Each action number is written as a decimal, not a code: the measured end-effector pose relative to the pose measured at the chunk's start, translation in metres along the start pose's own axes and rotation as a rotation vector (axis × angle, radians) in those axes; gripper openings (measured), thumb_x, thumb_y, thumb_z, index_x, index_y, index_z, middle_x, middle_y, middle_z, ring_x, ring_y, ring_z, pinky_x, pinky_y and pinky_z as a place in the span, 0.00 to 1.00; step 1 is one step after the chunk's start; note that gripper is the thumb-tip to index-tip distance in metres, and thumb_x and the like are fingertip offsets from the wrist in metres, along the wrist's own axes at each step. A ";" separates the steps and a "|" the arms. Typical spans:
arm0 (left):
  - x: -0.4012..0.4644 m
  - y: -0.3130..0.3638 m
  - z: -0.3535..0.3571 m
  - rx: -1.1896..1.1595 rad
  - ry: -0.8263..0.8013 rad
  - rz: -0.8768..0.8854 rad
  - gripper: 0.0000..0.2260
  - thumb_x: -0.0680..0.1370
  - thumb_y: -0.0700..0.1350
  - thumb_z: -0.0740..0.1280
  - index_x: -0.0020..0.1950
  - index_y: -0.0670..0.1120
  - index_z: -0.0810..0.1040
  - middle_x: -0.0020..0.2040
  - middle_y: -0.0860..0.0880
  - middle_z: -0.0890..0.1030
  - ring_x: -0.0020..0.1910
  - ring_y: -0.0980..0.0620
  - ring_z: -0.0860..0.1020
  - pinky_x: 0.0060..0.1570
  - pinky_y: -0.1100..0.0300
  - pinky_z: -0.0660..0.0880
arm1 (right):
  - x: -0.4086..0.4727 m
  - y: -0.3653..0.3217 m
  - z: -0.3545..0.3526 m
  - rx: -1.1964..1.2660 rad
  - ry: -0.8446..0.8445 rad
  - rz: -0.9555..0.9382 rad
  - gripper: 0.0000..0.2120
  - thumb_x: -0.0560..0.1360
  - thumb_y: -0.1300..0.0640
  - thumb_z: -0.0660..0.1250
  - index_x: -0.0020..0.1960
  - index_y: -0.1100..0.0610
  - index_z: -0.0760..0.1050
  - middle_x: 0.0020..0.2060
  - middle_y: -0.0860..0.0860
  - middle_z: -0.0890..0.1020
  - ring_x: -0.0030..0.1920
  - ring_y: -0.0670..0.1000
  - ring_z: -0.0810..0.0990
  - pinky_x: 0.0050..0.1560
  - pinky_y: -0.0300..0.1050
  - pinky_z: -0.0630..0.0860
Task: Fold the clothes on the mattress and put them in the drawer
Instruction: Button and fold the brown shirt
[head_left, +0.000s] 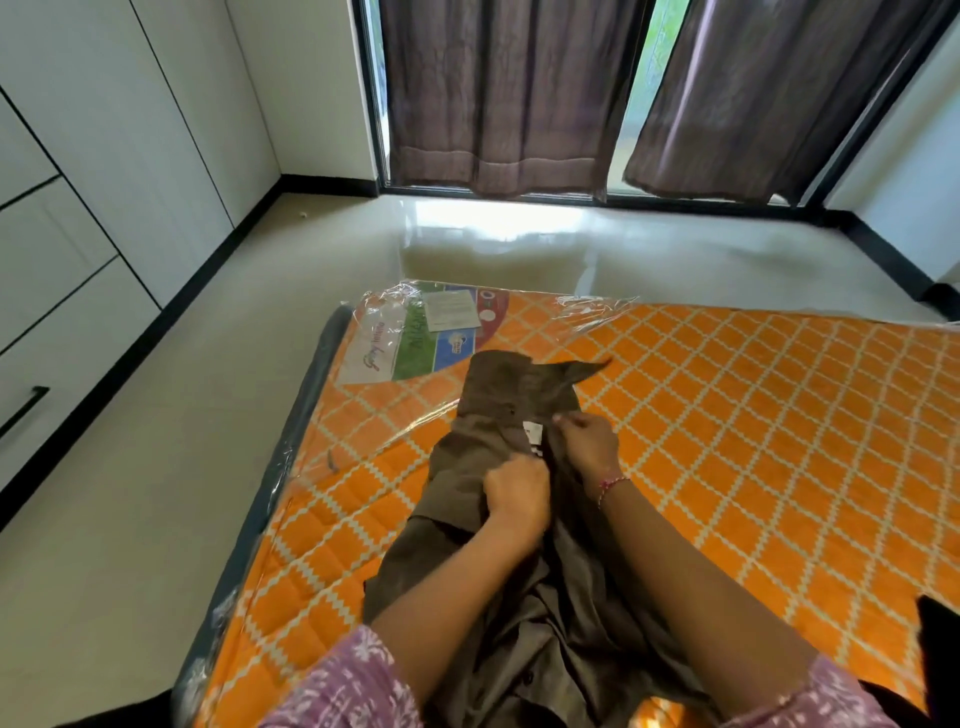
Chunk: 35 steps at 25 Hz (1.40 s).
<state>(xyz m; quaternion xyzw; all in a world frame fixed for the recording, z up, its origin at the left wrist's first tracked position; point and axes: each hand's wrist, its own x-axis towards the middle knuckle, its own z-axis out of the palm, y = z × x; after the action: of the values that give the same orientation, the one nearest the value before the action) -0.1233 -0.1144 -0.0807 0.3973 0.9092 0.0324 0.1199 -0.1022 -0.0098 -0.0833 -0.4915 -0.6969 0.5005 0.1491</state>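
Daylight is coming through the window (641, 93), where two brown curtains (498, 93) are hanging apart, a strip of green showing between them. The pale floor (498, 244) is shining under it. White cabinets (67, 208) are lining the left wall, and black skirting (156, 332) is running along their base.

Printed matter is showing in three places, and almost none of it is resolving into readable words. A large colour label (410, 338) is lying under the clear plastic wrap at the mattress (727, 415) corner, beyond the left hand (517, 496); slanted script is running along its white band, too distorted to read with confidence. A white leaflet (453, 310) is sitting on that label, its print too small. A small white tag (534, 435) on the brown shirt (498, 415), just beside the right hand (587, 447), is carrying dark marks that stay illegible.
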 end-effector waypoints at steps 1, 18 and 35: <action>-0.004 0.001 0.010 -0.049 -0.056 -0.039 0.13 0.81 0.40 0.56 0.61 0.41 0.75 0.60 0.42 0.77 0.57 0.42 0.78 0.51 0.52 0.75 | -0.006 0.008 0.003 -0.122 -0.100 -0.007 0.10 0.76 0.58 0.67 0.47 0.64 0.83 0.46 0.60 0.84 0.45 0.56 0.80 0.40 0.42 0.67; 0.011 -0.022 0.026 -0.241 0.028 -0.328 0.06 0.81 0.42 0.60 0.52 0.43 0.76 0.53 0.43 0.79 0.52 0.43 0.78 0.42 0.55 0.70 | -0.021 0.041 -0.019 -0.315 -0.094 -0.109 0.08 0.74 0.57 0.70 0.41 0.62 0.83 0.37 0.58 0.84 0.36 0.54 0.80 0.36 0.41 0.69; -0.016 -0.033 -0.022 -1.054 0.185 -0.305 0.06 0.73 0.35 0.71 0.50 0.38 0.83 0.48 0.42 0.83 0.46 0.52 0.79 0.46 0.62 0.73 | -0.075 0.009 0.001 -0.178 -0.024 -0.381 0.09 0.75 0.61 0.68 0.53 0.63 0.83 0.47 0.57 0.85 0.49 0.53 0.82 0.47 0.40 0.74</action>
<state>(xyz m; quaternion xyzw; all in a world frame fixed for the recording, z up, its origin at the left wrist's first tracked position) -0.1418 -0.1484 -0.0610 0.1428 0.8241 0.4998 0.2252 -0.0623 -0.0728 -0.0702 -0.3562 -0.8203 0.4056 0.1888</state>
